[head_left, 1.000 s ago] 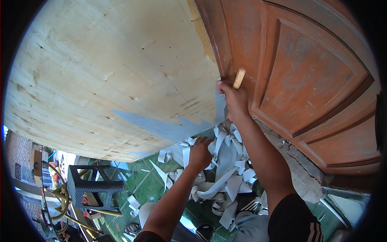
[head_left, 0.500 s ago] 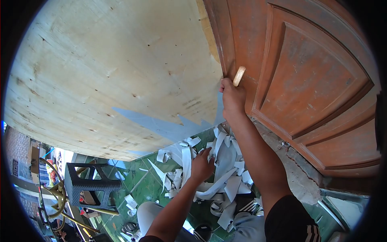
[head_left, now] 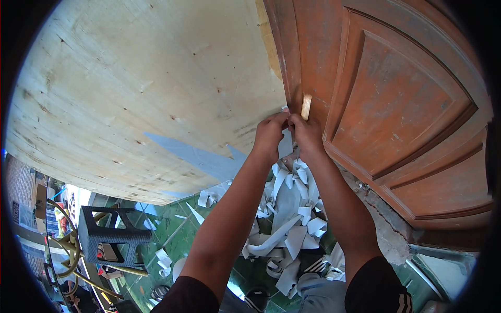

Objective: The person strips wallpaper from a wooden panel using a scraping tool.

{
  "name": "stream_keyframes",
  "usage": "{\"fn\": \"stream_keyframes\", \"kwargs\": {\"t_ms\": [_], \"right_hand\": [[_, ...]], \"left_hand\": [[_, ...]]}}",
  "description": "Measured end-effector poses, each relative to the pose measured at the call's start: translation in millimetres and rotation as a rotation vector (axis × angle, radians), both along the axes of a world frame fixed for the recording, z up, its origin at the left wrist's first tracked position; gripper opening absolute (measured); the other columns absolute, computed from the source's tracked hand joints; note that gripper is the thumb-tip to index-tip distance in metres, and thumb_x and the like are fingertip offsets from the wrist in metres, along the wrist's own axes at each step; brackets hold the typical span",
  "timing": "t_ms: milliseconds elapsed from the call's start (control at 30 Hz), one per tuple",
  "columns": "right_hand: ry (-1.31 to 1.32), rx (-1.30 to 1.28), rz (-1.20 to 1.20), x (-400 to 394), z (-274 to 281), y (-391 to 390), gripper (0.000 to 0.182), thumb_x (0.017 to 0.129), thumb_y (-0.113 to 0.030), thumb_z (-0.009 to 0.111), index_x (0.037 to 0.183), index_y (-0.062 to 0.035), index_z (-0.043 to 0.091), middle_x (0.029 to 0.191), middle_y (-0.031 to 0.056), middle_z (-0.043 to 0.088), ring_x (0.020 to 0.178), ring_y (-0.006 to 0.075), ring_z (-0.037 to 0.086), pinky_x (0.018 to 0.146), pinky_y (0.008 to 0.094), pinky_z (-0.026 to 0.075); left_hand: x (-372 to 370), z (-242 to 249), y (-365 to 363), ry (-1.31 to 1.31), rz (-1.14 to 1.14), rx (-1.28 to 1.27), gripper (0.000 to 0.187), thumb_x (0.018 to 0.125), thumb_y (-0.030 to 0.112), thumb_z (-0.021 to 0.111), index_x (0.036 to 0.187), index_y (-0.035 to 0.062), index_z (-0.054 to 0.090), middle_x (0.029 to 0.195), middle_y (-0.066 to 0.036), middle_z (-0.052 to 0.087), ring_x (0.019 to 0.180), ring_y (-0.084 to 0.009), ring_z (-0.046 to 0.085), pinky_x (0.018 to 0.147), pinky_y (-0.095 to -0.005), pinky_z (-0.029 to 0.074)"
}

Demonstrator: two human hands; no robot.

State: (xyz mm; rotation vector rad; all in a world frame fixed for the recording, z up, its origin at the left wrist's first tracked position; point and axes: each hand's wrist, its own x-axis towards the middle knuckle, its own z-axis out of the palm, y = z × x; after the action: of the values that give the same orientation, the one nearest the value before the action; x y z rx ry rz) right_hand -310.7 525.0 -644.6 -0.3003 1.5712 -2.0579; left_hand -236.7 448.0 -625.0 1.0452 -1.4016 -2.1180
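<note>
A large pale wood panel (head_left: pixel 156 78) stands before me, with ragged patches of grey-blue covering (head_left: pixel 193 156) along its lower part. My right hand (head_left: pixel 308 136) is closed round a tool whose light wooden handle (head_left: pixel 306 106) sticks up out of the fist; its working end is mostly hidden. Right beside it, my left hand (head_left: pixel 269 134) has its fingertips drawn together at the panel's right edge, where a small whitish bit shows. Whether the left fingers grip that bit cannot be made out. Below both hands lies a heap of peeled whitish strips (head_left: pixel 284 208).
A brown panelled wooden door (head_left: pixel 402 104) stands close on the right. On the left, a dark plastic stool (head_left: pixel 112 237) lies on its side on green floor tiles (head_left: pixel 177 229), near a coiled yellowish hose (head_left: pixel 70 250). Broken concrete (head_left: pixel 386 224) runs along the door's foot.
My left hand has risen from the heap of strips to the panel's edge, beside my right hand. The right hand, still round the wooden handle, has shifted slightly down.
</note>
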Motion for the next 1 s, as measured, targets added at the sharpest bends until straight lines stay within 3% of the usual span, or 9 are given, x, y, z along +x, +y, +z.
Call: {"fn": "stream_keyframes", "kwargs": {"t_ms": [133,400,433,533,633,733,933,1000], "right_hand": [[0.047,0.005,0.019,-5,-3,10,0.021,0.089,-0.017,0.068,0.096,0.0029,0.071,0.083,0.0058,0.068,0.076,0.0142,0.062,0.071,0.0307,0.05],[0.19,0.008,-0.097,-33,19,35,0.024,0.095,-0.02,0.066,0.095,0.0036,0.072,0.085,0.0034,0.068,0.08,0.0137,0.062,0.074,0.0296,0.049],[0.298,0.052,-0.06,-45,9,36,0.037,0.1,-0.033,0.066,0.095,0.0037,0.071,0.084,0.0089,0.068,0.078,0.0178,0.062,0.073,0.0327,0.049],[0.595,0.326,-0.029,-53,15,56,0.05,0.101,-0.046,0.064,0.09,0.0024,0.069,0.08,0.0149,0.065,0.074,0.0235,0.062,0.07,0.0364,0.049],[0.881,0.354,-0.096,-53,12,69,0.058,0.101,-0.054,0.061,0.084,0.0014,0.066,0.076,0.018,0.062,0.071,0.0282,0.062,0.069,0.0383,0.049],[0.462,0.468,0.065,-56,13,79,0.048,0.099,-0.046,0.069,0.088,0.0002,0.066,0.082,0.0085,0.067,0.081,0.0112,0.066,0.072,0.0303,0.051],[0.363,-0.135,-0.017,-45,24,50,0.026,0.101,-0.027,0.07,0.101,-0.0025,0.06,0.085,0.0023,0.062,0.081,0.0109,0.064,0.076,0.0275,0.052],[0.454,-0.113,0.018,-41,31,38,0.025,0.104,-0.025,0.065,0.105,-0.0005,0.059,0.089,0.0037,0.064,0.082,0.0114,0.065,0.079,0.0278,0.053]], "left_hand": [[-22,-4,-4,0.127,0.019,0.174,0.032,0.097,0.034,0.07,0.115,0.008,0.072,0.112,-0.004,0.073,0.11,-0.0179,0.062,0.098,-0.0376,0.038],[-2,-50,19,0.077,0.027,-0.064,0.04,0.096,0.039,0.072,0.118,0.0051,0.072,0.116,-0.004,0.074,0.11,-0.018,0.062,0.098,-0.0375,0.037],[0,-58,21,0.071,0.02,-0.073,0.042,0.096,0.04,0.073,0.118,0.0049,0.073,0.116,-0.004,0.074,0.11,-0.0181,0.062,0.098,-0.0374,0.037],[9,-82,32,0.055,0.044,-0.091,0.041,0.095,0.041,0.074,0.115,0.0049,0.075,0.113,-0.004,0.075,0.108,-0.0182,0.061,0.098,-0.0378,0.038],[15,-97,41,0.025,0.094,-0.157,0.037,0.098,0.038,0.072,0.11,0.0027,0.076,0.108,-0.005,0.076,0.101,-0.0174,0.06,0.094,-0.0361,0.043],[15,-95,51,0.038,0.198,-0.328,0.037,0.099,0.032,0.072,0.099,-0.0048,0.078,0.088,-0.007,0.072,0.084,-0.0132,0.06,0.083,-0.0287,0.047],[5,-92,58,0.023,0.222,-0.401,0.038,0.101,0.03,0.069,0.101,-0.0067,0.076,0.086,-0.009,0.074,0.081,-0.0132,0.062,0.081,-0.0292,0.048],[1,-88,60,0.004,0.199,-0.379,0.037,0.101,0.029,0.068,0.102,-0.0066,0.076,0.087,-0.008,0.074,0.081,-0.0135,0.061,0.081,-0.0294,0.048]]}}
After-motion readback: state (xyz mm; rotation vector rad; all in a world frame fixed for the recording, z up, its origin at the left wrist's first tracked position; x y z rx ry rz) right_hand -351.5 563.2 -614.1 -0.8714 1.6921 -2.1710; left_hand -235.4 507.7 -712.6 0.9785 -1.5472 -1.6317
